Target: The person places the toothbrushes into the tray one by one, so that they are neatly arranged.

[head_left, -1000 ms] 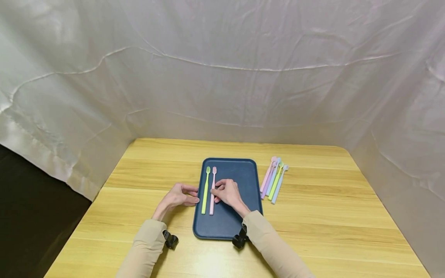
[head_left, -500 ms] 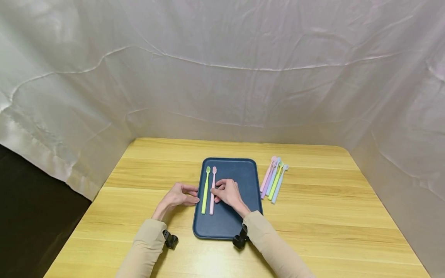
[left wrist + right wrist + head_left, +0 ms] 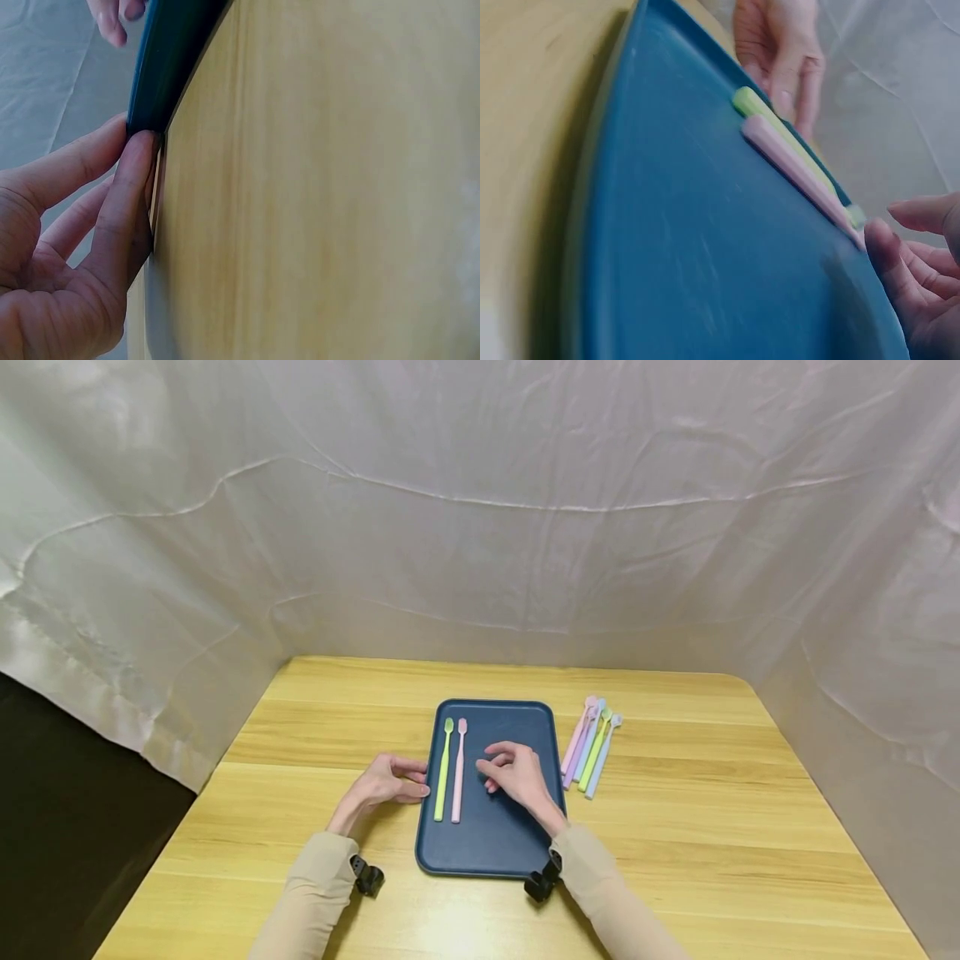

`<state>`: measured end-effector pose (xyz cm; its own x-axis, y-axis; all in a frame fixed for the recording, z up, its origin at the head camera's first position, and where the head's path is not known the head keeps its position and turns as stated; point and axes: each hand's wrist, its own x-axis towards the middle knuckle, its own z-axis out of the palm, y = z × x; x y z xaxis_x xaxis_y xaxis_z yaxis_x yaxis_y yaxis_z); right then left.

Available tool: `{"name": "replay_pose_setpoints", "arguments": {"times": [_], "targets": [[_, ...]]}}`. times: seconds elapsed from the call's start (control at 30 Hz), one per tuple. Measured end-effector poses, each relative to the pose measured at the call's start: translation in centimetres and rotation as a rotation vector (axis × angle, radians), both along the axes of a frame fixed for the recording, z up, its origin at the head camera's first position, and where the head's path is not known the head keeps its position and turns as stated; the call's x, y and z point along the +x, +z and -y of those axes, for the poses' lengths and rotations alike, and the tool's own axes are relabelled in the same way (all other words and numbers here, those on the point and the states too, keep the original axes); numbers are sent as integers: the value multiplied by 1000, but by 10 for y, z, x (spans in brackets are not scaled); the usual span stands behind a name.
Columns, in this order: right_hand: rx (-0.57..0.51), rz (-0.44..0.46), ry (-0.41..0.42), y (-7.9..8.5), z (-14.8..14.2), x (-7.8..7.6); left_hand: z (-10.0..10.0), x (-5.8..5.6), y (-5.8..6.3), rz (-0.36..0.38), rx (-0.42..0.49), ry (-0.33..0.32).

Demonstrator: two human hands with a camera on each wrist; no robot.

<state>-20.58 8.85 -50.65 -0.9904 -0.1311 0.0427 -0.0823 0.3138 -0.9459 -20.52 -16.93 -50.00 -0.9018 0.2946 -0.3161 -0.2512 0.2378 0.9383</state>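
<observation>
In the head view, a yellow-green toothbrush (image 3: 442,777) and a pink toothbrush (image 3: 458,777) lie side by side, heads away, on the left part of a dark blue tray (image 3: 480,856). My left hand (image 3: 386,781) rests at the tray's left rim, thumb and fingertips against its outer edge; the left wrist view shows this contact at the tray edge (image 3: 161,75). Over the middle of the tray is my right hand (image 3: 517,774), fingers loosely bent with nothing between them, just right of the pink toothbrush. The right wrist view shows its thumb and fingers (image 3: 922,277) apart.
Several pink, purple, blue and yellow-green toothbrushes (image 3: 590,752) lie bunched on the wooden table (image 3: 690,810), just right of the tray. A grey-white curtain (image 3: 480,568) hangs behind the table and along its sides.
My right hand has let go of the pink toothbrush and moved a little to the right. The left hand and both toothbrushes on the tray stay in place.
</observation>
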Motion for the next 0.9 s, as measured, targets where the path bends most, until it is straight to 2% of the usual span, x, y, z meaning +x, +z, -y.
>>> {"name": "replay_pose_setpoints", "arguments": {"times": [0.2,0.43,0.7,0.9], "targets": [[-79,-22,-64,2,-32,1,0,0,0,-9,-1,-9],[-119,-31,-165,4,-74,2,1,-1,-1,-6,3,-19],[-172,-15,-315,-2,-119,1,1,-1,0,-6,-2,-14],[-170,-9,-401,-8,-143,2,2,0,-1,-10,2,-19]]}}
